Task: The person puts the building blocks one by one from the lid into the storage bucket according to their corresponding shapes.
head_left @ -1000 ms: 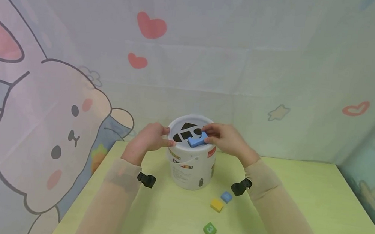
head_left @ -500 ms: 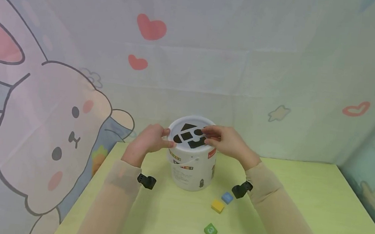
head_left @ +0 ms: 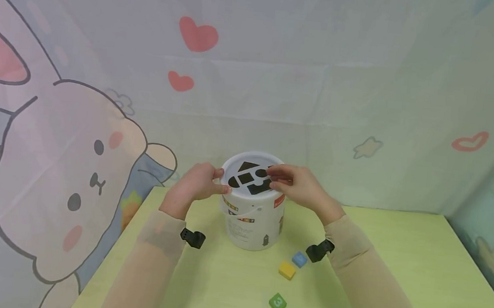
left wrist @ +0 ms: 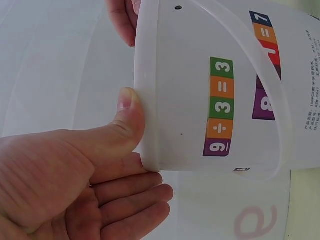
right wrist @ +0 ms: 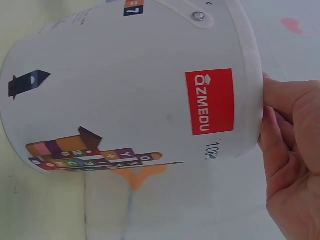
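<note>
A white bucket stands upright under a white lid with several dark shaped holes. My left hand steadies its left rim; in the left wrist view the thumb presses the rim, with the index finger behind it. Over the lid's right side hovers my right hand, its fingers bent loosely and no block visible between them. The right wrist view has this hand against the rim, fingertips hidden behind it. A bridge-shaped hole lies just below the right fingertips, dark inside.
On the green table, in front of the bucket, lie a blue block, a yellow block and a green block marked 3. A printed cloth hangs behind. The bucket's handle hangs down its front.
The blue bridge-shaped block that my right hand held over the lid has gone from sight, and its hole shows dark. My left hand has stayed on the rim.
</note>
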Action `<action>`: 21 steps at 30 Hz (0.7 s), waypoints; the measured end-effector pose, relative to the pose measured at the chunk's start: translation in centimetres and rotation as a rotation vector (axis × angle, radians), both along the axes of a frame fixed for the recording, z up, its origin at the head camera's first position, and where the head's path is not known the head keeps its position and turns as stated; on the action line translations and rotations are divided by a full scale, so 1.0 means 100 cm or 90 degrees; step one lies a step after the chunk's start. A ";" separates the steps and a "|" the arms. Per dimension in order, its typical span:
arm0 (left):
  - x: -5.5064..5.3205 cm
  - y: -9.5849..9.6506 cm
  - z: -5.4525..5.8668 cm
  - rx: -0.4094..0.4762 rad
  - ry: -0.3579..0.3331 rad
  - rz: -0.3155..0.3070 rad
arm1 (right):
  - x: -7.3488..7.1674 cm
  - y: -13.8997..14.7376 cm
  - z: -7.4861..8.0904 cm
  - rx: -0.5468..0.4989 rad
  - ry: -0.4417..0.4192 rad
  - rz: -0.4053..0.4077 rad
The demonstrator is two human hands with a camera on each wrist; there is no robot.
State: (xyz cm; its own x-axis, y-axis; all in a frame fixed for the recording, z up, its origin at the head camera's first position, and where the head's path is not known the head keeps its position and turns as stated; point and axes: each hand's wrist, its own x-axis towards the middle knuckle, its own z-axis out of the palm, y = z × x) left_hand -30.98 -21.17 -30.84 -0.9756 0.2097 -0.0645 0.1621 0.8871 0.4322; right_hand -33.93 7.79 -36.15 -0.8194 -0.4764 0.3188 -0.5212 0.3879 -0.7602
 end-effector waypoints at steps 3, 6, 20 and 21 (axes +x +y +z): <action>0.000 -0.001 -0.001 0.006 -0.001 -0.001 | 0.000 0.002 -0.006 -0.045 -0.005 0.000; 0.001 -0.001 -0.001 0.011 0.001 -0.002 | 0.003 0.006 -0.014 -0.103 -0.007 -0.004; 0.002 -0.002 -0.001 0.005 0.001 -0.005 | 0.024 0.050 -0.076 -0.194 0.020 -0.065; 0.002 -0.002 -0.001 0.007 0.000 -0.005 | 0.026 0.054 -0.082 -0.167 0.008 -0.057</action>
State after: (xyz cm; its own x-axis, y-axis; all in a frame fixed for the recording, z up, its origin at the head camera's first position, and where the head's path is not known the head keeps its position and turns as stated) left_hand -30.78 -21.32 -30.90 -0.9741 0.2174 -0.0620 0.1685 0.8810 0.4420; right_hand -31.34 13.17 -44.36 -0.8495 -0.3025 0.4323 -0.5041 0.2237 -0.8342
